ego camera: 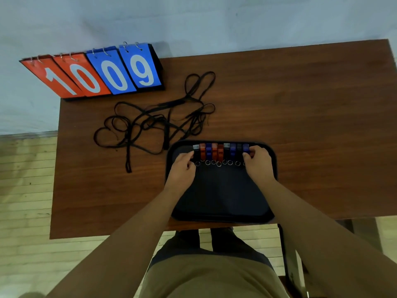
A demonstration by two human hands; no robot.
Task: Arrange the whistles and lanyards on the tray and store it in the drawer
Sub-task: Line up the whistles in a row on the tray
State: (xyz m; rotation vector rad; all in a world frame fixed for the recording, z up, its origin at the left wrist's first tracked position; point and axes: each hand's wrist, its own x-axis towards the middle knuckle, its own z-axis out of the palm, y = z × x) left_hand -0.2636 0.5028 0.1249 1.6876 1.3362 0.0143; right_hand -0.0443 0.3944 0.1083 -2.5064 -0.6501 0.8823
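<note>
A dark tray [221,198] lies on the brown table near its front edge. Along the tray's far side several whistles [214,151] stand in a tight row, black, red and blue, each with a small metal ring toward me. My left hand [182,166] touches the black whistle at the row's left end. My right hand [257,162] has its fingers curled around the red whistle at the right end. A tangle of black lanyards [154,123] lies on the table left of and behind the tray.
A flip scoreboard [96,74] reading 1009 stands at the table's [322,125] back left corner, overhanging it. Bare wood lies right of the tray. A wooden floor shows left of the table, and a dark metal frame [287,265] stands by my right leg.
</note>
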